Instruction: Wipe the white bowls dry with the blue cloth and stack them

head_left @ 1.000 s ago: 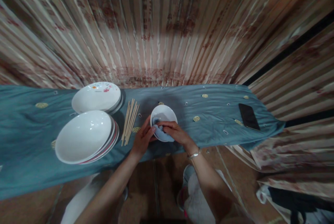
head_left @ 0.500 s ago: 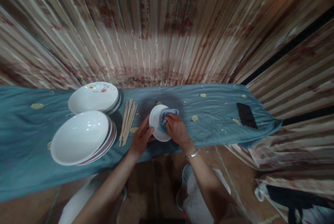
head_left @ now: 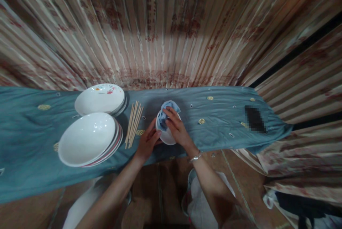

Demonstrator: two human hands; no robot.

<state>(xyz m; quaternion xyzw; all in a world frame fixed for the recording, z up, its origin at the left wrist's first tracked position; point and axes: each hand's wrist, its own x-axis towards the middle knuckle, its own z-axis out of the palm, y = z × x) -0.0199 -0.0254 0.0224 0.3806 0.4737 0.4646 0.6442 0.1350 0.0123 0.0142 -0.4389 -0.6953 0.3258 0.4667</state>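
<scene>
A small white bowl [head_left: 169, 138] is held over the front part of the cloth-covered table. My left hand [head_left: 148, 139] grips its left side, thumb at the rim and the other fingers partly hidden behind it. Inside the bowl and over its far rim lies a light blue cloth [head_left: 163, 116]. My right hand [head_left: 178, 129] presses this cloth against the bowl's inner wall, its fingers reaching toward the far edge. Left of the bowl, several wooden chopsticks [head_left: 134, 124] lie together in a loose bundle.
Two stacks of dishes stand at the left: white bowls [head_left: 87, 138] in front and flower-patterned plates [head_left: 100, 100] behind. A dark, pixelated object [head_left: 255, 119] rests near the right end of the blue-green tablecloth [head_left: 219, 125]. Curtains [head_left: 171, 58] hang behind the table.
My right hand has slid the blue cloth from the bowl's right side to its far left rim, its fingers now more stretched. The left hand still holds the bowl. The view has shifted slightly.
</scene>
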